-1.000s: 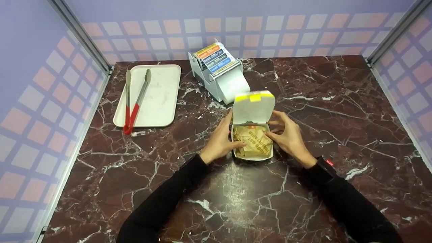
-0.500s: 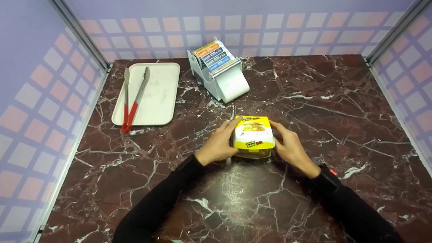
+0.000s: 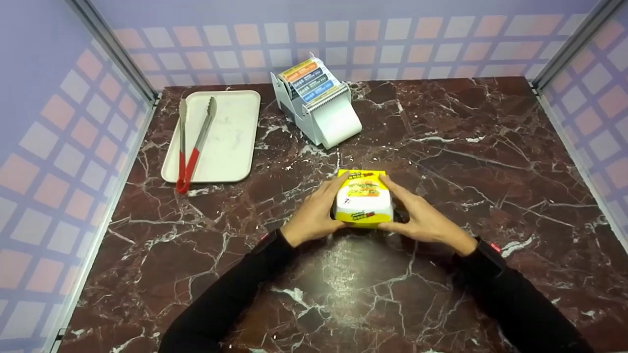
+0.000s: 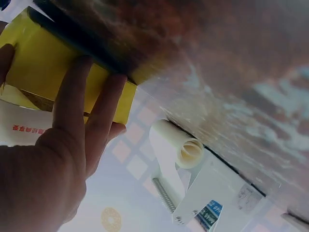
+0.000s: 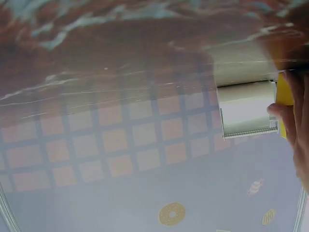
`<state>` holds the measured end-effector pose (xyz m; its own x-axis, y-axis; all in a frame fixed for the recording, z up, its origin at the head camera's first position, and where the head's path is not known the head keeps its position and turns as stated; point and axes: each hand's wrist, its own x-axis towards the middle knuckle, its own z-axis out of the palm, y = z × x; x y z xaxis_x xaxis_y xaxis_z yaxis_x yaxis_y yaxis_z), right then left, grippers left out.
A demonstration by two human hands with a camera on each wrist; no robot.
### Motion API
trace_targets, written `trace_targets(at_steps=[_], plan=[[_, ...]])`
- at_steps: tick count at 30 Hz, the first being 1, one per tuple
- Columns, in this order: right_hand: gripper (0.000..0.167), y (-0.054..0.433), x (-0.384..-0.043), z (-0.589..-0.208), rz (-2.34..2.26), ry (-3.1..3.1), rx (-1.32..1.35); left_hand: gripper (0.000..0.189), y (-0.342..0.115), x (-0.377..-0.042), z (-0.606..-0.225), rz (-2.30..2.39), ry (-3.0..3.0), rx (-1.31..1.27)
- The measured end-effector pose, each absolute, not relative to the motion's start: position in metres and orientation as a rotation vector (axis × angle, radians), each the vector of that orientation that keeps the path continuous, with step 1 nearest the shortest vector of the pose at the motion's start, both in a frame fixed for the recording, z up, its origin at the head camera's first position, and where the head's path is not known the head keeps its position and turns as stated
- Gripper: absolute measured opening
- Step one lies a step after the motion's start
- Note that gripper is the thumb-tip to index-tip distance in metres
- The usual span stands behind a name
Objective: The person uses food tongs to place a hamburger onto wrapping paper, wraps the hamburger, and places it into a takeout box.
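A yellow and white burger box [image 3: 364,200] with a burger picture on its lid stands on the marbled table, its lid down. My left hand [image 3: 316,212] holds its left side, thumb at the front corner and fingers reaching to the back. On the right side my right hand [image 3: 424,215] holds it likewise, thumb at the front and fingers at the back corner. In the left wrist view, fingers [image 4: 72,94] lie along the box's yellow wall [image 4: 41,60], and a narrow gap shows between wall and white lid. The box's contents are hidden. The right wrist view shows only a sliver of box [image 5: 285,92].
Behind the box stands a label dispenser [image 3: 314,103] with a white strip hanging from its front. A white tray [image 3: 230,142] lies at the back left, red-handled tongs [image 3: 192,162] across its left edge. Patterned walls [image 3: 392,44] enclose the table at the back and sides.
The box's lid has swung down from upright and now covers the paper-wrapped item inside. Both thumbs have moved to the box's front edge. The tray, tongs and dispenser have stayed put.
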<state>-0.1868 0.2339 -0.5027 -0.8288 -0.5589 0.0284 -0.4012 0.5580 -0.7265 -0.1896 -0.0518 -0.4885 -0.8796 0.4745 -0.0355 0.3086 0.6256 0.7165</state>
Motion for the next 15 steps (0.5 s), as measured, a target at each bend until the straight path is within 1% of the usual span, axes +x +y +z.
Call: trace_targets(at_steps=[6, 12, 15], plan=[[0.11, 0.2339, -0.1894, -0.5086, -1.055, 2.694, -0.885, 0.111, -0.0538, -0.1865, -0.4933, 1.024, 2.642, 0.684], [0.104, 0.2283, -0.1838, -0.5076, -0.948, 2.901, -0.928, 0.114, -0.0515, -0.1827, -0.4949, 0.955, 2.656, 0.747], [0.108, 0.2261, -0.1798, -0.505, -0.877, 2.943, -0.93, 0.114, -0.05, -0.1817, -0.4954, 0.924, 2.688, 0.769]])
